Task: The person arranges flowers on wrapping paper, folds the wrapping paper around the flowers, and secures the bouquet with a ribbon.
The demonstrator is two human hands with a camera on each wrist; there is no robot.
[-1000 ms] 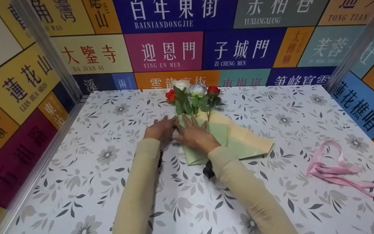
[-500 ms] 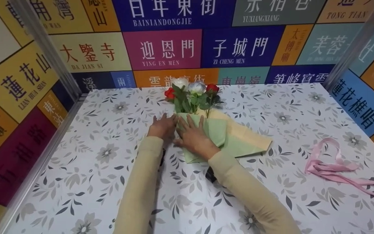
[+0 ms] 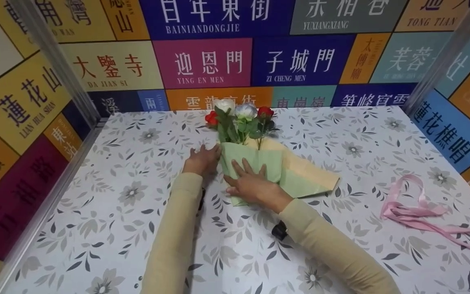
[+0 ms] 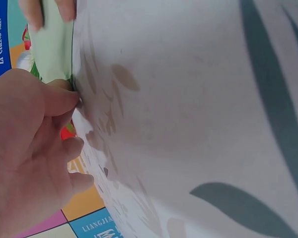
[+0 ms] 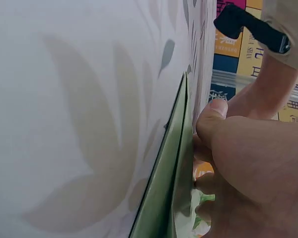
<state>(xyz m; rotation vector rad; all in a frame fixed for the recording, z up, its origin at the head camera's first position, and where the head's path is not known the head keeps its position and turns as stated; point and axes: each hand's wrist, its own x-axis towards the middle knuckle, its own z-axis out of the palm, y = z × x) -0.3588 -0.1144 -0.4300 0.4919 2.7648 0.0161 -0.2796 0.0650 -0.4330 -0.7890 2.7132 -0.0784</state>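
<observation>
A sheet of wrapping paper (image 3: 271, 165), green outside and cream inside, lies folded over the stems of a small bunch of artificial roses (image 3: 245, 116). White, pale lilac and red blooms stick out past its top edge. My left hand (image 3: 203, 159) is at the paper's left edge; in the left wrist view its thumb and forefinger pinch the upper corner of the green paper (image 4: 57, 54). Fingers spread, my right hand (image 3: 255, 185) rests on the folded front. The right wrist view has the paper's layered lower fold (image 5: 174, 168) beside that hand.
A loose pink ribbon (image 3: 410, 212) lies on the right of the table, which has a white floral cover (image 3: 116, 228). Panels printed with large characters (image 3: 202, 63) stand behind and at both sides, with clear corner posts (image 3: 61, 61).
My right hand has slid down and slightly right over the paper, uncovering more of the green upper fold. The left hand has stayed at the left edge.
</observation>
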